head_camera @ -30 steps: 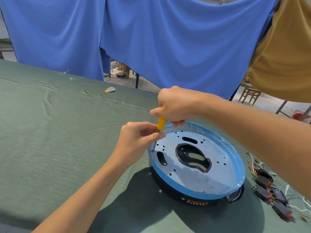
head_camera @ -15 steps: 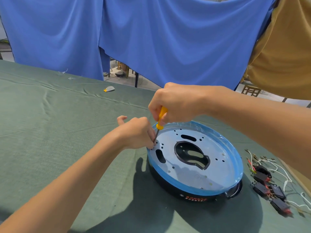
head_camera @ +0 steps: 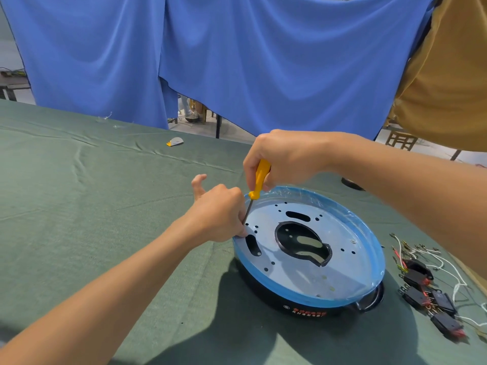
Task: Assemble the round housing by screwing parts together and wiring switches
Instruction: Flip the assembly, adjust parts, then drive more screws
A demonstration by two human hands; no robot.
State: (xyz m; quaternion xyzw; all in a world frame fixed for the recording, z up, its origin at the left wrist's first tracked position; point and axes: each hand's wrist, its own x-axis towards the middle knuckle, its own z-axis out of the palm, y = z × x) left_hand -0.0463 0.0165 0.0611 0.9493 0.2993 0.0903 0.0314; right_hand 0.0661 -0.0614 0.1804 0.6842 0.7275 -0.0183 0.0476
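Fingers (head_camera: 249, 162) round near-upright screwdriver (head_camera: 259, 177), tip down.

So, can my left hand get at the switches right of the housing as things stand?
Probably not: the left hand pinches the screwdriver at the housing rim, with the housing and right forearm between it and the switches.

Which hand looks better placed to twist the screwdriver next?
Probably the right hand: it grips the screwdriver handle from above. The left hand pinches near the tip at the round housing rim, likely steadying it.
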